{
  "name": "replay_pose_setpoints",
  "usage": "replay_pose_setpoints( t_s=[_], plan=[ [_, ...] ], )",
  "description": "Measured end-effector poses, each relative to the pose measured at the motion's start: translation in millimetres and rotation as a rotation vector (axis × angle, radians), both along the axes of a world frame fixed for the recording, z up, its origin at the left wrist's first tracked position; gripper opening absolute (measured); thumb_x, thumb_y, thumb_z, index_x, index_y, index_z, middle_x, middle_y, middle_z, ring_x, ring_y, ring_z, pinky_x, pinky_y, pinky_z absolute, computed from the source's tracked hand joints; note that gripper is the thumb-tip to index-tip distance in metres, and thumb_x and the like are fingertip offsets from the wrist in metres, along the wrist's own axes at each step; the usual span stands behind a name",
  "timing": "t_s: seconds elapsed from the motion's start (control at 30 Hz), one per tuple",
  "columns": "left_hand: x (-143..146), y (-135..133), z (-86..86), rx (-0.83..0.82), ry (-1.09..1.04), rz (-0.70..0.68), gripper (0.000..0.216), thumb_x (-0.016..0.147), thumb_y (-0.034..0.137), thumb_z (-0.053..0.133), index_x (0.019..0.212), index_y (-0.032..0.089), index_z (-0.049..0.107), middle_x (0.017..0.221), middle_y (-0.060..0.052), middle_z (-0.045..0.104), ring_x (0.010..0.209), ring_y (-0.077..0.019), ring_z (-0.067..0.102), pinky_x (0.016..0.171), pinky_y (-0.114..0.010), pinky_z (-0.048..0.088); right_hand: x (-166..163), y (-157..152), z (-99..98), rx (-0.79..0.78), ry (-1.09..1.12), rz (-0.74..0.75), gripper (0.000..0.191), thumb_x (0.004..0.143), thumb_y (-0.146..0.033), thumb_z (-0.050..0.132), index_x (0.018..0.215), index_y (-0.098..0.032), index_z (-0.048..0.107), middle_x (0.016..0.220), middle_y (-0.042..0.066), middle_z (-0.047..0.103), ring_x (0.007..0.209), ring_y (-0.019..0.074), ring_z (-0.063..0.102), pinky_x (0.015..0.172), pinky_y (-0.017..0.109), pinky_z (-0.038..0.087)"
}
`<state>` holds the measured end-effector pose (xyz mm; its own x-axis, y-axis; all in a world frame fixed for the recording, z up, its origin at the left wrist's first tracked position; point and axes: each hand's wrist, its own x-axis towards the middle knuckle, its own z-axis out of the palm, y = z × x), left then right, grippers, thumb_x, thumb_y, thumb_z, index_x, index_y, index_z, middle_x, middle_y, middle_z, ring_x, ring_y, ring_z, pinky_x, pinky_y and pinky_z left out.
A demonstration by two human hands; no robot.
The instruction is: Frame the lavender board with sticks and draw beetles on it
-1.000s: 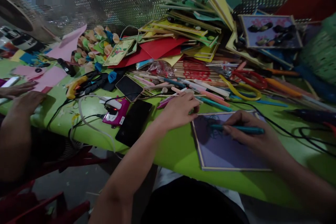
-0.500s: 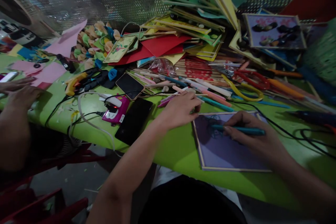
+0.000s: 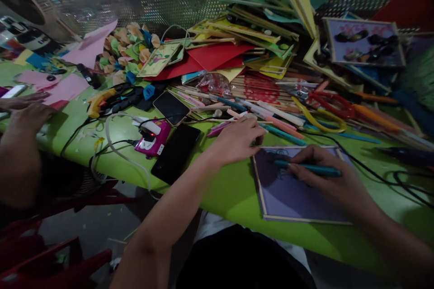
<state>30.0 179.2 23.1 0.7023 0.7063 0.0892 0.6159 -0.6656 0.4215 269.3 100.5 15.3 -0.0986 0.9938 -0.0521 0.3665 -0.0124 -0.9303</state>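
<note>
Green table (image 3: 233, 189), craft clutter behind. Right hand (image 3: 325, 176) fingers pinched on teal pen (image 3: 310, 168), tip on purple framed board (image 3: 291, 194). Left hand (image 3: 237, 140) fingers curled loosely, resting at board's top-left corner.

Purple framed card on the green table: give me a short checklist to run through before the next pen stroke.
1. Teal pen gripped in the right hand: ok.
2. Pen tip over the upper left part of the purple card, by the dark lines drawn there: ok.
3. Left hand at the card's top left corner, fingers bent down onto it: ok.
4. Card lying flat and wholly on the green table, short of the near edge: ok.
5. Black cable clear of the card's top right corner: cannot tell, the right hand hides that corner.
6. Drawn lines dry under the right hand: cannot tell.
</note>
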Motion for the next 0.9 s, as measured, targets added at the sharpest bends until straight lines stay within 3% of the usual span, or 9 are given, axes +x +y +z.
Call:
replay_pose_setpoints(
  t_s=[0.57, 0.9],
  plan=[
    [-0.3, -0.7, 0.4, -0.008, 0.008, -0.003, 0.005, 0.094, 0.016, 0.065, 0.097, 0.018, 0.07, 0.113, -0.009, 0.066, 0.112, -0.0267, 0.062, 0.096, -0.039, 0.048, -2.6, 2.1, 4.7, -0.022, -0.001, 0.038, 0.043, 0.074, -0.066, 0.085, 0.073, -0.025, 0.072, 0.066, 0.003, 0.069, 0.06, 0.0178, 0.06, 0.057, 0.03, 0.049],
    [-1.0, 0.2, -0.6, -0.015, -0.004, -0.007, 0.005, 0.094, 0.016, 0.066, 0.096, 0.018, 0.07, 0.112, -0.009, 0.066, 0.113, -0.0268, 0.063, 0.096, -0.039, 0.049, -1.3, -2.5, -4.5, -0.075, 0.061, 0.068, 0.038, 0.074, -0.058, 0.088, 0.081, -0.024, 0.074, 0.073, 0.003, 0.073, 0.067, 0.0176, 0.067, 0.062, 0.026, 0.052]
  ],
)
